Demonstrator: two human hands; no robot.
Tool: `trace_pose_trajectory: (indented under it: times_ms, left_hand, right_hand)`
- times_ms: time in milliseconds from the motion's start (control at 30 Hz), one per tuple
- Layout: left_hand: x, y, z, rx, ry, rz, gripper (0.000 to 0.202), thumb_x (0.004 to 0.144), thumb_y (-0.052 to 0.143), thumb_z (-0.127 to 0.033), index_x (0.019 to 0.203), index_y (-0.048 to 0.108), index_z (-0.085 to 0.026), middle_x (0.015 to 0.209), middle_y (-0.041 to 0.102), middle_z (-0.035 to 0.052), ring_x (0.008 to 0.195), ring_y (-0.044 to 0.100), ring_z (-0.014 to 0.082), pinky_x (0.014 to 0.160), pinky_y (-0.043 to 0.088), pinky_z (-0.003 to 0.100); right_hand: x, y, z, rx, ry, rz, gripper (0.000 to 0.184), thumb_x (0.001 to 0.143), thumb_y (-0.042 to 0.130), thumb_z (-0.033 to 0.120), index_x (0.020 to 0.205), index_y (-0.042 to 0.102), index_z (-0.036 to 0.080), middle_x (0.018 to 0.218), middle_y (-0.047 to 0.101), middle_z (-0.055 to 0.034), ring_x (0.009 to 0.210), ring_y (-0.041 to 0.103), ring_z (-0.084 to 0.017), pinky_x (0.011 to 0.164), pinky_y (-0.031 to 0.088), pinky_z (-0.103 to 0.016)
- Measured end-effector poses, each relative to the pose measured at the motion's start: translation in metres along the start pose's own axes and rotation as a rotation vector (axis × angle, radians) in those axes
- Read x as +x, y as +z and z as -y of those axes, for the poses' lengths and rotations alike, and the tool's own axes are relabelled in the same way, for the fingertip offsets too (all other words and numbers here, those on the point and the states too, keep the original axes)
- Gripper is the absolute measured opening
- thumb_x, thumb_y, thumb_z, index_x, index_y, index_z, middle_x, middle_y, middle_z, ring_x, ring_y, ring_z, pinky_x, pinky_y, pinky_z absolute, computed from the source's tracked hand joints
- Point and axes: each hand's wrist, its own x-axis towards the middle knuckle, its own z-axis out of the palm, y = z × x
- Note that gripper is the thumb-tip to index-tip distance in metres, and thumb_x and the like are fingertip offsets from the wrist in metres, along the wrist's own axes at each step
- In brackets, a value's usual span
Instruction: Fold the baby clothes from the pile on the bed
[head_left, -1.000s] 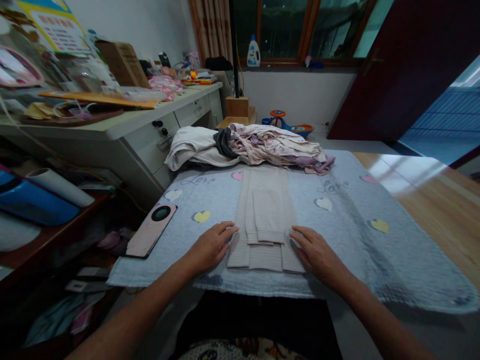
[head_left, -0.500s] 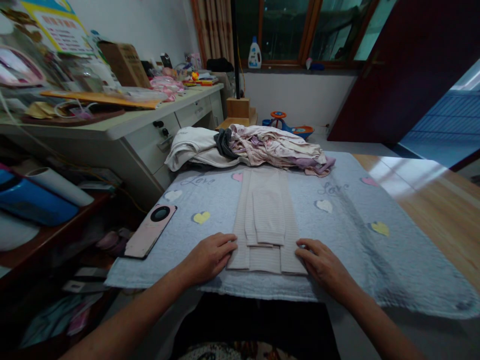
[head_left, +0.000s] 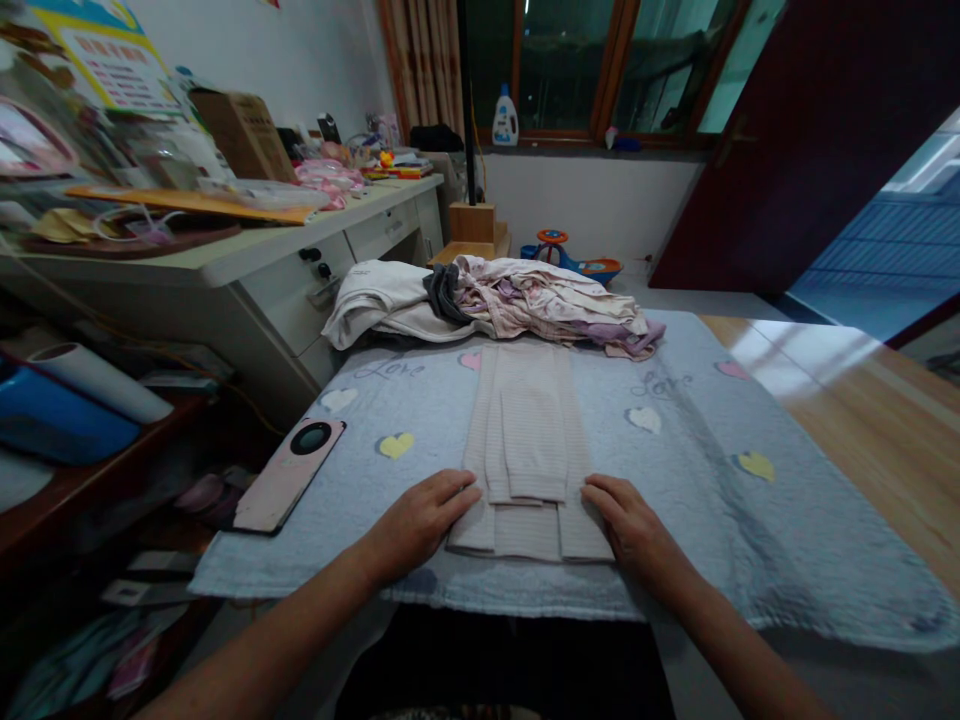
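Head view shows a pale, folded piece of clothing (head_left: 534,430) lying flat on a soft blue cloth (head_left: 697,520) that covers much of a wooden desk (head_left: 862,400). It has thin lines all over, and its wide end is close to the person. Narrower folded parts lie on top, along its middle. The left hand (head_left: 431,520) is at its left edge and the right hand (head_left: 637,530) is at its right edge, both near the wide end. On each hand the fingers are a little bent, and the thumb is close to the pointing finger. I cannot tell if either hand pinches the edge or only touches it. Past the far end is a messy pile of clothes (head_left: 540,295), with white, dark gray, pink and purple in it. A pink phone (head_left: 289,480) with a big round black camera lies well to the left, on the blue cloth. Yellow, white and pink hearts dot the blue cloth.
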Motion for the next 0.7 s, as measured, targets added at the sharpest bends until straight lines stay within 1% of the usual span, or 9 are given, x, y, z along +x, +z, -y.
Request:
trace_pose_trajectory:
  times_ms: [100, 200, 267, 367, 433, 500, 567, 600, 700]
  left_hand:
    - [0.011, 0.000, 0.000, 0.039, 0.022, -0.018, 0.038, 0.098, 0.043, -0.012, 0.131, 0.058, -0.023, 0.121, 0.066, 0.0104, 0.115, 0.060, 0.0231, 0.097, 0.055, 0.042]
    - [0.022, -0.002, 0.000, 0.068, 0.051, -0.025, 0.033, 0.098, 0.045, -0.016, 0.127, 0.061, -0.019, 0.111, 0.068, 0.0115, 0.108, 0.062, 0.0235, 0.097, 0.054, 0.043]
    - [0.028, -0.002, 0.001, 0.076, 0.057, -0.021, 0.031, 0.097, 0.050, -0.020, 0.125, 0.063, -0.018, 0.112, 0.068, 0.0129, 0.105, 0.062, 0.0247, 0.097, 0.054, 0.045]
    - [0.037, -0.003, 0.007, 0.039, 0.071, 0.021, 0.036, 0.094, 0.055, -0.025, 0.129, 0.062, -0.020, 0.129, 0.065, 0.0135, 0.116, 0.059, 0.0276, 0.103, 0.049, 0.049]
    - [0.043, -0.004, 0.012, -0.022, 0.082, 0.074, 0.044, 0.093, 0.057, -0.029, 0.136, 0.057, -0.021, 0.143, 0.057, 0.0121, 0.132, 0.051, 0.0288, 0.111, 0.043, 0.050]
    - [0.049, -0.004, 0.016, -0.093, 0.084, 0.133, 0.052, 0.092, 0.059, -0.034, 0.142, 0.051, -0.022, 0.150, 0.051, 0.0107, 0.144, 0.039, 0.0289, 0.116, 0.037, 0.050]
    - [0.055, -0.004, 0.019, -0.168, 0.083, 0.192, 0.057, 0.091, 0.061, -0.038, 0.145, 0.049, -0.023, 0.152, 0.049, 0.0095, 0.148, 0.031, 0.0286, 0.118, 0.035, 0.050]
    - [0.058, -0.005, 0.021, -0.207, 0.080, 0.220, 0.057, 0.090, 0.062, -0.039, 0.144, 0.050, -0.023, 0.151, 0.050, 0.0090, 0.149, 0.030, 0.0284, 0.118, 0.034, 0.049]
    - [0.065, -0.006, 0.023, -0.330, 0.044, 0.283, 0.049, 0.091, 0.061, -0.040, 0.138, 0.057, -0.025, 0.146, 0.057, 0.0071, 0.146, 0.036, 0.0277, 0.118, 0.033, 0.050]
  right_hand:
    - [0.008, 0.000, -0.004, -0.104, -0.032, 0.044, 0.044, 0.091, 0.045, 0.008, 0.129, 0.063, 0.019, 0.131, 0.063, -0.0139, 0.118, 0.057, -0.026, 0.101, 0.051, -0.045]
    - [0.017, -0.001, -0.007, -0.164, -0.068, 0.096, 0.050, 0.089, 0.049, 0.008, 0.135, 0.061, 0.021, 0.142, 0.057, -0.0140, 0.128, 0.052, -0.028, 0.105, 0.047, -0.048]
    - [0.023, -0.002, -0.008, -0.171, -0.095, 0.142, 0.052, 0.089, 0.050, 0.010, 0.140, 0.058, 0.023, 0.149, 0.052, -0.0122, 0.136, 0.046, -0.028, 0.108, 0.044, -0.048]
    - [0.030, -0.003, -0.010, -0.165, -0.123, 0.213, 0.053, 0.092, 0.052, 0.016, 0.145, 0.052, 0.027, 0.154, 0.046, -0.0090, 0.143, 0.039, -0.028, 0.111, 0.039, -0.051]
    - [0.034, -0.003, -0.013, -0.148, -0.129, 0.257, 0.052, 0.094, 0.054, 0.021, 0.145, 0.052, 0.028, 0.155, 0.044, -0.0084, 0.145, 0.036, -0.028, 0.112, 0.036, -0.053]
    - [0.037, -0.003, -0.016, -0.114, -0.122, 0.296, 0.051, 0.094, 0.056, 0.024, 0.145, 0.052, 0.030, 0.154, 0.045, -0.0082, 0.146, 0.035, -0.028, 0.114, 0.034, -0.055]
    - [0.040, -0.003, -0.020, -0.065, -0.105, 0.330, 0.050, 0.095, 0.056, 0.026, 0.144, 0.052, 0.031, 0.153, 0.047, -0.0082, 0.146, 0.036, -0.027, 0.115, 0.032, -0.055]
    - [0.041, -0.003, -0.021, -0.038, -0.096, 0.344, 0.050, 0.095, 0.055, 0.026, 0.144, 0.052, 0.031, 0.152, 0.048, -0.0083, 0.145, 0.037, -0.027, 0.115, 0.031, -0.056]
    - [0.044, -0.003, -0.026, 0.048, -0.085, 0.359, 0.044, 0.096, 0.056, 0.032, 0.140, 0.057, 0.029, 0.152, 0.048, -0.0095, 0.146, 0.035, -0.028, 0.116, 0.030, -0.056]
